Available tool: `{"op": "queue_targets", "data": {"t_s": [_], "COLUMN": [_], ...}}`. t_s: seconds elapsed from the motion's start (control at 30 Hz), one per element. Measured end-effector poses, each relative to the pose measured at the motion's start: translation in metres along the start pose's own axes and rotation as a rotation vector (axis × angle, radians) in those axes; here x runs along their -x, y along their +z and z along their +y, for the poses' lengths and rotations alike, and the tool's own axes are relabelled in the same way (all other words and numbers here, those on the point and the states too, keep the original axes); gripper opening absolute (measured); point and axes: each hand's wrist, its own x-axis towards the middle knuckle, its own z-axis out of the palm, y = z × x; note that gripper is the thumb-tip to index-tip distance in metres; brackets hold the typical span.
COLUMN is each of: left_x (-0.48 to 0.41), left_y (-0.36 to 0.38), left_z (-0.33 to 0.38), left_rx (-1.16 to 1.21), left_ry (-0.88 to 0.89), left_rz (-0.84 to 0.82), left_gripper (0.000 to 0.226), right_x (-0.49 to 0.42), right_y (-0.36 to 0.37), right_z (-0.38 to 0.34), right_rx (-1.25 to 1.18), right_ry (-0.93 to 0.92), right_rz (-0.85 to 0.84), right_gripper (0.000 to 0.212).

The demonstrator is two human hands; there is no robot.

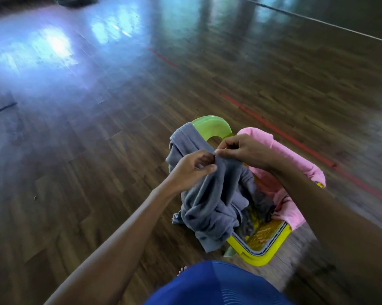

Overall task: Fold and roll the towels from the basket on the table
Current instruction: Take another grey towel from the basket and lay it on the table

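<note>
Grey terry-cloth towel [210, 203]: held bunched above the left side of a yellow plastic basket [267, 252], with its lower folds hanging over the basket's near-left rim. A dark wood-plank floor [86, 172] is seen across the left of the view.

Left hand [192, 168]: thumb and fingers are curled, and the towel's upper edge is pinched between them.

Behind the towel a light-green rounded plastic piece [212, 126] is noted, possibly a stool back; the view is blurred. One end of the grey towel is draped against it.

Right hand [240, 150]: placed just beside the left hand. The same upper edge is pinched between thumb and forefinger, and the other fingers are curled in.

What the basket rests on cannot be told.

A pink towel [295, 164] is draped over the basket's far-right rim, partly lying inside. A red tape line [273, 126] is seen running across the floor at the right.
</note>
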Motion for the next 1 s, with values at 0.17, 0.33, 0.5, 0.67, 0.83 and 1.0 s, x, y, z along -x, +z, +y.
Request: {"op": "queue_targets", "data": {"t_s": [0.17, 0.33, 0.5, 0.67, 0.83, 1.0], "left_x": [-0.010, -0.010, -0.010, -0.018, -0.038, -0.035], "left_y": [0.005, -0.010, -0.026, -0.016, -0.005, -0.016], "left_z": [0.008, 0.020, 0.013, 0.024, 0.046, 0.048], "left_rx": [0.009, 0.155, 0.126, 0.138, 0.054, 0.179], "left_ry": [0.048, 0.034, 0.047, 0.031, 0.082, 0.095], "left_rz": [0.002, 0.074, 0.107, -0.007, 0.082, 0.202], "left_gripper": [0.019, 0.018, 0.015, 0.017, 0.021, 0.014], "right_x": [0.004, 0.017, 0.028, 0.019, 0.004, 0.022], "right_y": [-0.001, -0.016, -0.022, -0.023, -0.020, -0.004], "right_z": [-0.003, 0.013, 0.028, -0.001, -0.016, 0.010], "right_rx": [-0.016, 0.055, -0.134, -0.177, -0.244, -0.522], "right_ry": [0.013, 0.114, 0.121, -0.044, -0.128, 0.055], "right_rz": [0.007, -0.084, 0.104, 0.223, 0.330, 0.269], "right_gripper": [0.015, 0.035, 0.024, 0.011, 0.017, 0.021]}}
